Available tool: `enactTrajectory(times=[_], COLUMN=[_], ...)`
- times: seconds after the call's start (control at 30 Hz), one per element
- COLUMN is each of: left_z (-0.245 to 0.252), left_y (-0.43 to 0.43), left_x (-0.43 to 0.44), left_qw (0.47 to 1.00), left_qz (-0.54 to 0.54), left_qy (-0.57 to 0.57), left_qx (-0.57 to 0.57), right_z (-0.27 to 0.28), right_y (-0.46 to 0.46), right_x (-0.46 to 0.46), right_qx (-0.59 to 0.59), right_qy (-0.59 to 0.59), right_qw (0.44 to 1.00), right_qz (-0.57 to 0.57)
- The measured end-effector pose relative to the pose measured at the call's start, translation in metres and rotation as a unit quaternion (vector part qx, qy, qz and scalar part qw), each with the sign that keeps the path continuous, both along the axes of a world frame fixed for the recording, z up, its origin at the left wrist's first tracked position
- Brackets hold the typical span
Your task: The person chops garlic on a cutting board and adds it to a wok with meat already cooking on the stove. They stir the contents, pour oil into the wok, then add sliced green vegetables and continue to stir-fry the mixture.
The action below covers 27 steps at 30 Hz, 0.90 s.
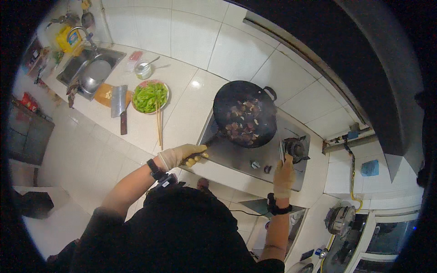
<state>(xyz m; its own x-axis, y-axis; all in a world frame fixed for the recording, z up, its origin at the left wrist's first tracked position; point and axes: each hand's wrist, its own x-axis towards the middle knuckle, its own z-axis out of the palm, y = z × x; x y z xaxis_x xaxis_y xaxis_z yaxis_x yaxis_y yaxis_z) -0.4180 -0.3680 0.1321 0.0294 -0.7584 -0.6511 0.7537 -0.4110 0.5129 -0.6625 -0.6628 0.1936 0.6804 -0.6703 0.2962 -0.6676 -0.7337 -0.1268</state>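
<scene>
My left hand [186,156], in a pale glove, is closed around the handle of a black wok [245,136] on the steel gas stove [232,160]. Browned meat pieces [244,117] are scattered in the wok. My right hand [284,175], also gloved, grips a thin metal utensil [281,150] just right of the wok; its far end is hard to make out. Left of the stove, sliced green peppers [148,97] fill a plate, with wooden chopsticks [159,128] leaning on it. A cleaver [118,105] rests across a wooden cutting board [102,95] that bears small pale pieces, perhaps garlic.
Behind the plate stands a glass jar [143,71] with a spoon. A metal bowl [94,80] lies in the sink [114,56], near a yellow jug [68,39]. Right of the wok is a bare burner [294,149]. The range hood [341,51] hangs over the stove's far side.
</scene>
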Motion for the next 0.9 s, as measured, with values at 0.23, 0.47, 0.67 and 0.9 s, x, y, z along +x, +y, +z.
enactTrajectory(times=[0.23,0.47,0.67,0.9], left_z=[0.009,0.007,0.006,0.000], left_y=[0.001,0.001,0.003,0.002], left_x=[-0.003,-0.001,-0.003,0.002], left_qw=[1.000,1.000,1.000,1.000], left_qz=[0.006,0.003,-0.002,0.000], left_qy=[0.003,0.015,0.012,-0.003], left_qx=[-0.011,-0.003,-0.011,0.011], right_z=[-0.041,0.028,0.013,-0.007], right_y=[-0.006,0.023,0.020,0.020], right_x=[0.036,-0.030,-0.021,0.028], right_qx=[0.452,0.365,0.097,0.034], right_qy=[-0.106,-0.070,0.047,-0.043], right_qw=[0.886,0.921,0.989,0.981], right_qz=[-0.026,0.115,0.101,0.184])
